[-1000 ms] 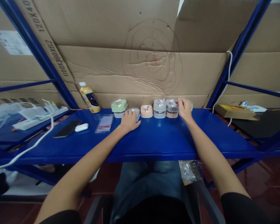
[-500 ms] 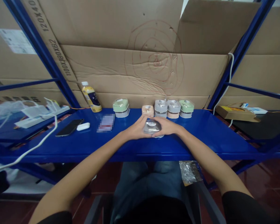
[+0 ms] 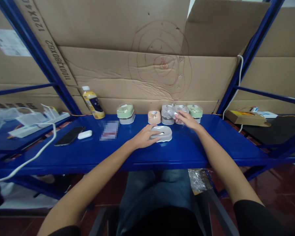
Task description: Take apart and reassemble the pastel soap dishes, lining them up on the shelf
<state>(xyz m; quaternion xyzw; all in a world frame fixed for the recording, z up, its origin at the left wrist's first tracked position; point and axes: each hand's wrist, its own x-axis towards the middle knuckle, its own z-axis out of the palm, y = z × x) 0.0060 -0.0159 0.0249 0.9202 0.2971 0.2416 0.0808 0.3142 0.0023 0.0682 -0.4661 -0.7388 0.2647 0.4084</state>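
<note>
Cardboard (image 3: 100, 72) marking legible

"1100X380X62" is printed at left. Grey container (image 3: 166, 135), on blue shelf (image 3: 182, 150), is grasped at one end by left hand (image 3: 144, 136); clear plastic (image 3: 172, 111) is pinched between right hand (image 3: 187, 120) fingers.

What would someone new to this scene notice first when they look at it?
Probably the red rings drawn on the cardboard behind the blue shelf, above the boxes. Next, the left hand touching a grey box at the shelf's middle, with the right hand near the back row. Then the yellow bottle leaning at the back left.
</note>
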